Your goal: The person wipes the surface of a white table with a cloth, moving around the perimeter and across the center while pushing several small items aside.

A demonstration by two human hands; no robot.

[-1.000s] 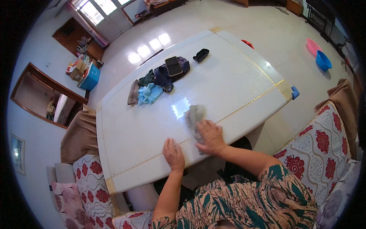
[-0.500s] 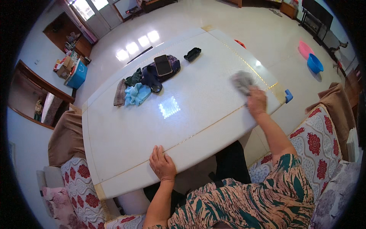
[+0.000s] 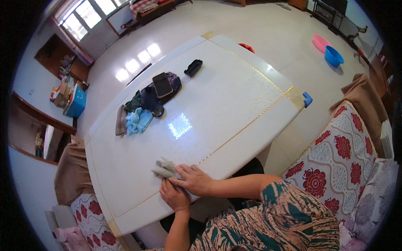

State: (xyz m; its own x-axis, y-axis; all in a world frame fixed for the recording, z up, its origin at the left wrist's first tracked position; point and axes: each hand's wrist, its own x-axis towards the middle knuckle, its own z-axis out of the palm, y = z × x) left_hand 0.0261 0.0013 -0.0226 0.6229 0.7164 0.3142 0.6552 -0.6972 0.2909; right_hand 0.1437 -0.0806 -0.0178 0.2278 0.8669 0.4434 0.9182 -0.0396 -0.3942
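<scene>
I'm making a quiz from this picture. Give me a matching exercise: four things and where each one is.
Things:
1 grey rag
2 phone
3 blue basin
4 black case

Places:
A on the floor beside a pink basin
B on the dark bag
C alone near the table's far end
D under the right hand's fingers

Pairs: 1-D, 2-B, 3-A, 4-C

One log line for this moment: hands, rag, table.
right hand: on grey rag | left hand: flat on table, beside right | rag: near front edge | clothes pile: far side
</scene>
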